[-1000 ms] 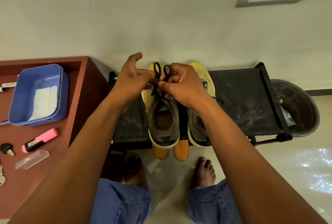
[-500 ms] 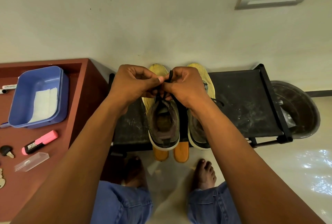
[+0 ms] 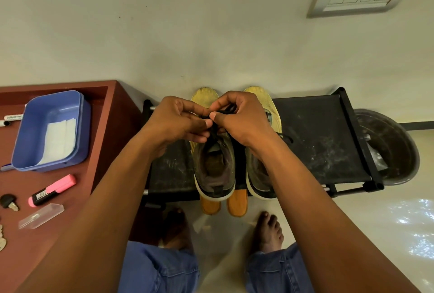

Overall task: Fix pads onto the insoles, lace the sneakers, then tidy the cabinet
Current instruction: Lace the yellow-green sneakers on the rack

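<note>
Two yellow and grey sneakers stand side by side on a black shoe rack (image 3: 317, 142), toes toward the wall. Over the left sneaker (image 3: 215, 168) my left hand (image 3: 178, 121) and my right hand (image 3: 242, 116) meet, each pinching the black lace (image 3: 226, 108) between thumb and fingers. Most of the lace is hidden inside my fingers. My right forearm covers part of the right sneaker (image 3: 267, 114); a loose lace end (image 3: 285, 137) trails from it. Two orange insoles (image 3: 237, 203) stick out below the rack's front edge.
A red-brown cabinet top (image 3: 98, 133) on the left holds a blue tray (image 3: 50, 128) with white pads, a pink highlighter (image 3: 52, 189), a clear case (image 3: 41, 215), a key and a marker. A dark bin (image 3: 389, 149) stands right of the rack. My bare feet are on the floor.
The lace loops that stood up between my hands one second ago are now drawn down into my fingers. Both hands have curled tighter and closed together over the left sneaker.
</note>
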A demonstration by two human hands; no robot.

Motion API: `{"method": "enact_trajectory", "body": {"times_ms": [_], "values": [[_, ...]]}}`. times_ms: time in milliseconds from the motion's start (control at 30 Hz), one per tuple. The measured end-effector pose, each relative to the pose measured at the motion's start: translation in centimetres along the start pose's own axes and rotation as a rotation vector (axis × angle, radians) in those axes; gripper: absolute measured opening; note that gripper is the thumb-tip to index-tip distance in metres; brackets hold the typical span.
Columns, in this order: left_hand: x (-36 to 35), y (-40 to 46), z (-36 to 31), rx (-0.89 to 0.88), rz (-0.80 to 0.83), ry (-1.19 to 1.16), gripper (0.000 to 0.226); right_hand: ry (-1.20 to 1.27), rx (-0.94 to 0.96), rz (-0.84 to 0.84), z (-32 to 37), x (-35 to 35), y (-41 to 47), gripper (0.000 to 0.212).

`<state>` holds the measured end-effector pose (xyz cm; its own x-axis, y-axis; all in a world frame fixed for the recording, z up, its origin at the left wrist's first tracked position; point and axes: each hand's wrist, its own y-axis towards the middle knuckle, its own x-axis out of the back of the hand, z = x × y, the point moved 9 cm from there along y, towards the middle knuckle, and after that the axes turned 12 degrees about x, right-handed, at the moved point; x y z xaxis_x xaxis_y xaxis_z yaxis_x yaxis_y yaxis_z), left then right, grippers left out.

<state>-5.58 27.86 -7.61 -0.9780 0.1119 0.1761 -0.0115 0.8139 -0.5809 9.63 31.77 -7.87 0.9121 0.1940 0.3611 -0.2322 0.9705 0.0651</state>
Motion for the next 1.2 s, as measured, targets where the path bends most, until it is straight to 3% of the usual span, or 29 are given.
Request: {"method": "enact_trajectory", "body": {"times_ms": [100, 333, 733, 933, 1033, 1200], "values": [[0.3, 0.0, -0.4, -0.051, -0.065, 0.082, 0.013, -0.005, 0.002, -0.001, -0.1, 0.2, 0.1, 0.015], [1.2, -0.2, -1.6, -0.228, -0.283, 0.360, 0.011, -0.072, 0.039, 0.025, 0.6, 0.7, -0.1, 0.011], [-0.2, -0.3, -2.3, -0.337, -0.388, 0.558, 0.011, -0.068, 0.019, 0.052, -0.1, 0.4, 0.1, 0.019], [-0.5, -0.2, -2.1, -0.302, -0.407, 0.626, 0.009, -0.043, 0.029, 0.063, -0.1, 0.7, 0.1, 0.023], [-0.2, 0.4, -1.4, -0.244, -0.338, 0.597, 0.018, -0.048, 0.036, 0.070, 0.1, 0.7, 0.0, 0.023], [0.0, 0.7, 0.3, 0.014, -0.152, 0.229, 0.015, -0.082, 0.063, 0.072, 0.7, 0.6, -0.1, 0.019]]}}
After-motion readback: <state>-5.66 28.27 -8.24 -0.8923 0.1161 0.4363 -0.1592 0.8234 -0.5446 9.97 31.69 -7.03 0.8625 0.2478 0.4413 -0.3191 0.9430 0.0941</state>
